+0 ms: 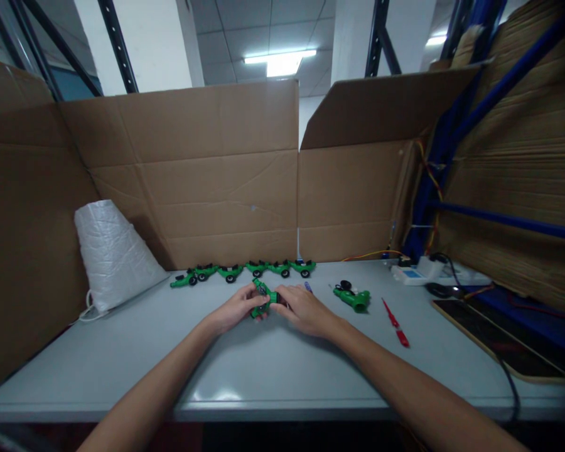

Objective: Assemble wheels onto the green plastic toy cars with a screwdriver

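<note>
Above the middle of the table, my left hand (pixel 239 308) and my right hand (pixel 303 308) both grip a small green plastic toy vehicle (pixel 260 290). The fingers of my left hand wrap its left side and underside, while my right thumb and fingers pinch its right end. Part of the toy is hidden by the fingers. Just behind my hands stands a row of several similar green toy vehicles (pixel 230 272) with black wheels. To the right of my right hand lies another green toy part (pixel 356 299) with a black wheel-like piece on it.
A red screwdriver (pixel 396 323) lies on the grey table (pixel 245 376) at right. A blue pen-like object (pixel 307 287) is partly behind my right hand. A white sack (pixel 115 257) stands at left. At right are a power strip (pixel 409 275), cables and a dark panel (pixel 494 336). Cardboard walls (pixel 207 182) enclose the back.
</note>
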A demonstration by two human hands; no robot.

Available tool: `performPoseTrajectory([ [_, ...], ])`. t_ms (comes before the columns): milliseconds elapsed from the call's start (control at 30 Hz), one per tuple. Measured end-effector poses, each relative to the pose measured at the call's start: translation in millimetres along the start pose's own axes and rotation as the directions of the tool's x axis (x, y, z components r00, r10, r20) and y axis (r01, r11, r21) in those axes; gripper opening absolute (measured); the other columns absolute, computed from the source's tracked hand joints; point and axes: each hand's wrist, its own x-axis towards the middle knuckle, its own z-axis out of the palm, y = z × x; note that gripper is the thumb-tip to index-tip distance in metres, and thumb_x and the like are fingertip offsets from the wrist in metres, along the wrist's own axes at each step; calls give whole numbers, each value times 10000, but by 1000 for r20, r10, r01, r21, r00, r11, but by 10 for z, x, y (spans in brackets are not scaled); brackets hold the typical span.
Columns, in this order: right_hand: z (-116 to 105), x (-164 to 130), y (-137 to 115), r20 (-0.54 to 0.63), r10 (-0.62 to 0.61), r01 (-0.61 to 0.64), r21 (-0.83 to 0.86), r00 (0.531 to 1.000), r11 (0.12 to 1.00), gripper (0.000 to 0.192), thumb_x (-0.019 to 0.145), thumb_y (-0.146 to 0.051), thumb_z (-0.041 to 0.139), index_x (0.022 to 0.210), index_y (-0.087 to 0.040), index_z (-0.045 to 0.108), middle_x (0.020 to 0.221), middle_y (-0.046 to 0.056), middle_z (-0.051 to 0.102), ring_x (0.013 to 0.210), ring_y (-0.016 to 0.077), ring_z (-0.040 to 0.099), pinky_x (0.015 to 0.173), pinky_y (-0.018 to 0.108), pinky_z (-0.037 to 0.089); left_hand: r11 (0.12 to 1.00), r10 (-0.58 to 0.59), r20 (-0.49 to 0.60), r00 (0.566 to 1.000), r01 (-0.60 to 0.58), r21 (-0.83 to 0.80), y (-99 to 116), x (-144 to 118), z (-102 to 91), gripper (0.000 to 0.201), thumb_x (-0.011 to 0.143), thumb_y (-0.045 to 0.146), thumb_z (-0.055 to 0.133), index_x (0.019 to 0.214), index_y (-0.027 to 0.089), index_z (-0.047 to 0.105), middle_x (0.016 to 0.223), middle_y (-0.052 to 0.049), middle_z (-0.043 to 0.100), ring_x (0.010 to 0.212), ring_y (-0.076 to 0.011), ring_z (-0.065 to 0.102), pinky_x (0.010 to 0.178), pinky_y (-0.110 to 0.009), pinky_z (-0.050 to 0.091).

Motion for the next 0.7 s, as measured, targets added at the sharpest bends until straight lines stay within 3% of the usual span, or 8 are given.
performPoseTrajectory([
  [233,31,6,18,-26,55,-48,223,998,974,206,1079,-353,573,1227,-209,560,999,48,691,893,221,661,788,306,447,999,32,-51,998,-31,21,-8,30,9,467,833,531,855,970,131,657,792,-47,704,659,-155,660,618,-268,520],
  [333,35,0,14,-54,50,-37,231,997,972,286,1059,-321,611,1312,-218,526,1066,56,686,903,219,663,805,315,466,1000,26,-63,998,-27,-1,-21,36,4,491,828,537,861,992,118,664,817,-63,716,663,-159,673,613,-265,515],
  [700,-42,8,18,-17,-65,67,109,998,992,213,1086,-361,589,1243,-218,576,1121,91,694,1025,257,663,904,355,483,999,42,-93,995,-42,7,-75,48,-24,472,784,501,898,967,121,685,830,-34,676,677,-136,608,615,-244,434],
])
